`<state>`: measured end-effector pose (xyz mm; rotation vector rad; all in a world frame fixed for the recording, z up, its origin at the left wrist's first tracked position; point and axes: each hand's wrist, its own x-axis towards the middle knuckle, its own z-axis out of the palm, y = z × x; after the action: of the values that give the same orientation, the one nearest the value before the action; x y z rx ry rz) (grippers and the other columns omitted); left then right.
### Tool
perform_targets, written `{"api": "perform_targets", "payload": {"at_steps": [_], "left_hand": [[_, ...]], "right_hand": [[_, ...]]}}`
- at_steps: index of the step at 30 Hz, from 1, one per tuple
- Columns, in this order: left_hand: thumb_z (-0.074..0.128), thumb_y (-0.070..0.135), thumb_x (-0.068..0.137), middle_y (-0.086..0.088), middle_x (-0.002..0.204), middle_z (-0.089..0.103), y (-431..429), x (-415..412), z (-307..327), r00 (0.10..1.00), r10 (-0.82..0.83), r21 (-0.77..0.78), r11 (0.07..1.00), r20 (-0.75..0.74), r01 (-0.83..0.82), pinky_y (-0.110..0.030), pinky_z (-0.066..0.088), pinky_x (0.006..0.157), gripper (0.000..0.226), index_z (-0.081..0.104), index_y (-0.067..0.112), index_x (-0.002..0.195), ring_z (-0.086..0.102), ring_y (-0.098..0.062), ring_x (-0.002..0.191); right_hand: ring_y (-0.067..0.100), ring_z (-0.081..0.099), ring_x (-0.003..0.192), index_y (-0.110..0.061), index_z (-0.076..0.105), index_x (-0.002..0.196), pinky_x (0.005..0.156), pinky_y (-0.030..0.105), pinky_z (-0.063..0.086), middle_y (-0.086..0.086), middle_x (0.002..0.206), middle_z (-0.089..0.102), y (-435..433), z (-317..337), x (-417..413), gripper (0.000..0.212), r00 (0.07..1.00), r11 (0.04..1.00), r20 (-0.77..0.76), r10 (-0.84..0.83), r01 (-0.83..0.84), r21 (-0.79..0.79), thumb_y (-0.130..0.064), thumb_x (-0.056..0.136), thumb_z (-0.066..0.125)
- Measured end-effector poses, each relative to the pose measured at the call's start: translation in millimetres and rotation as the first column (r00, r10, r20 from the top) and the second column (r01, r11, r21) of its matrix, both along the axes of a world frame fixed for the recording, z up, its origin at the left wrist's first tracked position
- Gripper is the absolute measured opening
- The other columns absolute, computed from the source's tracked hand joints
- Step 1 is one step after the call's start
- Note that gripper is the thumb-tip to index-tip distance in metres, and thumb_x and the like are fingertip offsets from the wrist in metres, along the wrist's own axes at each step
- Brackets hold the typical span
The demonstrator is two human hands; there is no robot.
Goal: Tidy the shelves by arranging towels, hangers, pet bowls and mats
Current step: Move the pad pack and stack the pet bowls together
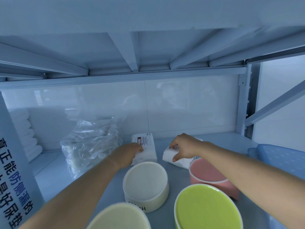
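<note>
1. Pet bowls are grouped nearest: a green bowl (208, 212) and a yellow bowl (118, 217) in front of the white bowl (145, 182), and a pink bowl (208, 171) to its right.
2. Just behind the white bowl, a labelled towel pack (146, 146) is gripped by the curled fingers of the left hand (130, 152). Beside it, a second towel pack (171, 157) is pinched between the thumb and fingers of the right hand (183, 147).
3. Far to its left, "防侧漏" is printed on a box (11, 171).

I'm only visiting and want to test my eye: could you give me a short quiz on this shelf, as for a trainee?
1. True or false: the left hand and right hand touch one and the same towel pack.
2. How many bowls stand on the shelf?
3. What lies just left of the left pack? A) clear plastic bag B) hanger C) broom
Key: 1 false: the right hand grips the right pack; 2 four: cream bowl, pink bowl, green bowl, yellow bowl; 3 A.
</note>
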<state>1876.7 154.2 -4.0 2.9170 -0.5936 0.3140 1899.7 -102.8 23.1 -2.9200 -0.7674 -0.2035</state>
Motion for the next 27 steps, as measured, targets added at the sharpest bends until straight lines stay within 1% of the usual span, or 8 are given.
{"api": "perform_targets", "payload": {"at_steps": [3, 9, 13, 15, 18, 21, 25, 27], "left_hand": [[0.049, 0.012, 0.091, 0.004, 0.138, 0.044, -5.1, -4.8, -1.1, 0.995, 0.033, 0.077, 0.996, 0.094, -0.04, -0.027, 0.037, 0.1, 0.04, 0.046, 0.021, 0.131, 0.046, -0.014, 0.124], [0.045, 0.025, 0.096, 0.014, 0.136, 0.045, -12.8, -13.3, 9.5, 0.974, -0.039, 0.012, 0.999, 0.222, 0.038, -0.029, 0.04, 0.099, 0.033, 0.048, 0.032, 0.129, 0.045, -0.007, 0.124], [0.05, 0.034, 0.094, 0.013, 0.131, 0.05, -21.4, -20.7, 21.5, 0.965, -0.106, -0.056, 0.991, 0.24, 0.122, -0.026, 0.039, 0.1, 0.033, 0.051, 0.03, 0.127, 0.048, -0.007, 0.12], [0.051, 0.036, 0.093, 0.013, 0.131, 0.05, -25.9, -24.1, 23.8, 0.965, -0.127, -0.051, 0.988, 0.231, 0.143, -0.026, 0.039, 0.1, 0.034, 0.05, 0.03, 0.127, 0.049, -0.007, 0.119], [0.051, 0.04, 0.092, 0.013, 0.133, 0.048, -30.4, -26.7, 22.8, 0.974, -0.128, 0.013, 0.992, 0.187, 0.128, -0.03, 0.039, 0.101, 0.038, 0.048, 0.032, 0.129, 0.046, -0.007, 0.122], [0.054, 0.045, 0.088, 0.012, 0.139, 0.042, -33.9, -24.1, 21.4, 0.989, -0.081, 0.065, 0.995, 0.121, 0.073, -0.034, 0.039, 0.102, 0.049, 0.041, 0.033, 0.134, 0.042, -0.008, 0.126], [0.065, 0.052, 0.077, 0.013, 0.144, 0.037, -44.9, -18.3, 23.0, 0.993, -0.065, 0.007, 0.998, 0.101, 0.065, -0.032, 0.036, 0.104, 0.072, 0.033, 0.036, 0.139, 0.04, -0.01, 0.129], [0.072, 0.053, 0.067, 0.018, 0.133, 0.047, -56.9, -15.9, 26.1, 0.987, -0.088, -0.045, 0.995, 0.132, 0.094, -0.028, 0.04, 0.099, 0.074, 0.041, 0.038, 0.132, 0.046, -0.007, 0.122]], "right_hand": [[0.016, 0.053, 0.117, -0.019, 0.06, 0.123, 0.096, 0.025, 0.041, -0.004, 0.127, 0.06, -1.5, -1.9, -2.0, 0.052, 0.998, 0.998, -0.029, 0.061, -0.061, 0.012, -0.03, 0.075, 0.075], [0.012, 0.046, 0.126, -0.021, 0.058, 0.126, 0.106, 0.026, 0.034, -0.007, 0.135, 0.053, -7.9, 1.2, -1.8, 0.053, 0.99, 0.994, -0.091, 0.107, -0.103, 0.048, -0.023, 0.076, 0.075], [0.02, 0.052, 0.112, -0.022, 0.061, 0.118, 0.086, 0.025, 0.04, 0.0, 0.122, 0.057, -13.8, 0.4, -2.7, 0.053, 0.999, 0.999, 0.039, 0.005, -0.007, 0.036, -0.037, 0.07, 0.078], [0.018, 0.053, 0.104, -0.021, 0.065, 0.11, 0.074, 0.021, 0.033, 0.001, 0.113, 0.061, -14.2, -2.1, -4.6, 0.042, 0.997, 0.999, 0.072, 0.017, -0.02, 0.049, -0.038, 0.073, 0.075], [0.019, 0.055, 0.103, -0.019, 0.069, 0.106, 0.073, 0.019, 0.031, 0.0, 0.108, 0.066, -14.4, 0.4, -9.6, 0.028, 0.995, 0.995, 0.08, 0.055, -0.061, 0.08, -0.033, 0.081, 0.067], [0.018, 0.059, 0.095, -0.02, 0.071, 0.103, 0.076, 0.026, 0.044, -0.002, 0.104, 0.07, -16.8, 10.1, -15.9, 0.022, 0.996, 0.989, 0.066, 0.066, -0.074, 0.128, -0.028, 0.086, 0.061], [0.011, 0.055, 0.076, -0.019, 0.073, 0.095, 0.062, 0.022, 0.039, -0.009, 0.084, 0.069, -17.5, 22.9, -24.2, 0.017, 0.995, 0.969, 0.05, 0.085, -0.095, 0.229, -0.027, 0.086, 0.061], [0.012, 0.057, 0.075, -0.019, 0.072, 0.09, 0.06, 0.023, 0.041, -0.011, 0.076, 0.065, -16.2, 28.1, -28.8, 0.016, 0.994, 0.955, 0.041, 0.098, -0.106, 0.276, -0.028, 0.086, 0.06]]}}
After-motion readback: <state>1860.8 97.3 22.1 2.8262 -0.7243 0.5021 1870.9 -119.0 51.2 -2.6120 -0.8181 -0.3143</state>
